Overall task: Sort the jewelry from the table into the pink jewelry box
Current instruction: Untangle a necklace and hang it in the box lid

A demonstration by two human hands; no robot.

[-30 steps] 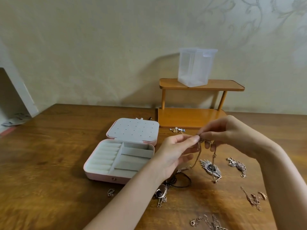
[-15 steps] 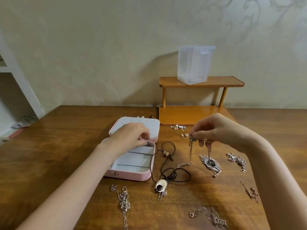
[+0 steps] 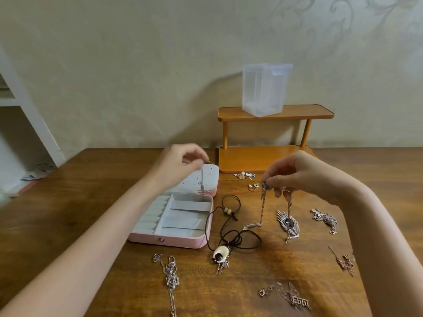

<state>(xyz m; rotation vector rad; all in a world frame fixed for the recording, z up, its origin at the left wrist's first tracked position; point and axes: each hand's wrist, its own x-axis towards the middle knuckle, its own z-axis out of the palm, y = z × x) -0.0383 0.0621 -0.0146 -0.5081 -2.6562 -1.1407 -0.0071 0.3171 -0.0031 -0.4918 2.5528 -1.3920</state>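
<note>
The left hand (image 3: 180, 164) has lifted off the pink jewelry box (image 3: 176, 216) since half a second ago and now hovers over its open lid, its grip pinched on a thin dangling piece (image 3: 202, 179). The right hand (image 3: 295, 175) stays raised, its grip clamped on a chain (image 3: 263, 207) whose feather pendant (image 3: 288, 223) lies on the worktop (image 3: 91, 202). Loose jewelry lies right of and in front of the box; bare worktop lies to its left.

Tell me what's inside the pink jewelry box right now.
The pink jewelry box shows white ring rolls and bare divided compartments. A thin dangling piece hangs from the left hand over the back compartment. The left forearm hides the box's near-left corner.
</note>
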